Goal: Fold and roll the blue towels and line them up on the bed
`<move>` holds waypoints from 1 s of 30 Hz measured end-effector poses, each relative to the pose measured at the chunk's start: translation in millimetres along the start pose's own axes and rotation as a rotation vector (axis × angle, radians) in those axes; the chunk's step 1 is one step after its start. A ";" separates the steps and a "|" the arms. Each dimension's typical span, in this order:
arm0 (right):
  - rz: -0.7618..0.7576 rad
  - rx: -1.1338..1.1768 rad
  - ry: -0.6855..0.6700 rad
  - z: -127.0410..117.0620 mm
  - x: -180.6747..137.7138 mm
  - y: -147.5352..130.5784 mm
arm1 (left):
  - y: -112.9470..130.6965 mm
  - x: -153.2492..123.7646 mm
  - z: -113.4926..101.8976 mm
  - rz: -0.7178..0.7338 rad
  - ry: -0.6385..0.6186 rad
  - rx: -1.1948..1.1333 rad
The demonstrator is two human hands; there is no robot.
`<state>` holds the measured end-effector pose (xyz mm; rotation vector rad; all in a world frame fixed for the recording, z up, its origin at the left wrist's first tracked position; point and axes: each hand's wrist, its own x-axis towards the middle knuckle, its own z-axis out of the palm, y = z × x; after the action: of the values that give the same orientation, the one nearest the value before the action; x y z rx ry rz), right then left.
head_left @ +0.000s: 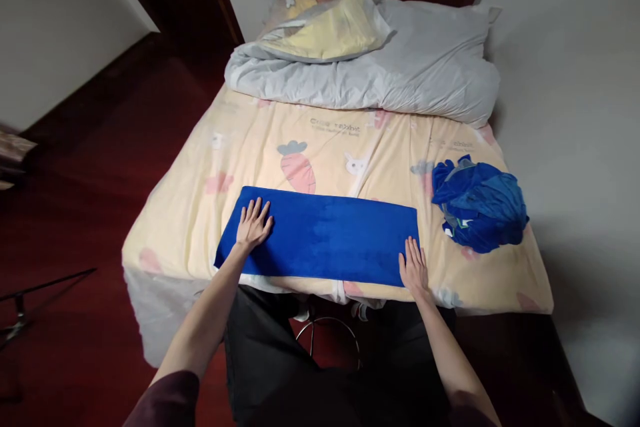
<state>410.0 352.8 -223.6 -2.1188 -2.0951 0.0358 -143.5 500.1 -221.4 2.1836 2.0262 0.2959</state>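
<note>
A blue towel-like cloth (325,237) lies flat in a long rectangle near the front edge of the bed. My left hand (254,223) rests palm down on its left part, fingers spread. At the cloth's right end, my right hand (414,265) lies flat over the edge, fingers stretched out and pointing away from me. Neither hand grips anything. Further right sits a crumpled heap of blue cloth (480,203) with small white and green marks, apart from both hands.
The bed's cream cover (185,213) has carrot and rabbit prints. A rolled grey quilt (320,83), a grey pillow (435,33) and a yellow piece of bedding (330,30) lie at the head. A wall (580,113) runs along the right. A dark stand (20,307) is at lower left.
</note>
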 end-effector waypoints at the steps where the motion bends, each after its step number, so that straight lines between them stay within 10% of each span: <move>1: 0.006 -0.002 -0.004 -0.1 -1.3 0.4 | -2.0 5.0 0.3 -0.008 0.000 -0.001; 11: 0.011 -0.063 0.001 2.6 3.4 -1.8 | -40.3 44.9 -1.3 -0.106 -0.003 -0.053; 24: 0.124 -0.023 -0.053 -0.1 1.1 -13.2 | -7.2 -136.4 -11.0 -0.418 0.085 -0.090; 30: 0.150 -0.001 -0.051 -1.2 -23.6 -9.1 | 21.3 -179.2 -10.6 -0.602 0.152 -0.190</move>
<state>400.7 329.3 -223.5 -2.2947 -1.9578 0.1082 -137.9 319.6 -213.7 1.3918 2.4918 0.5535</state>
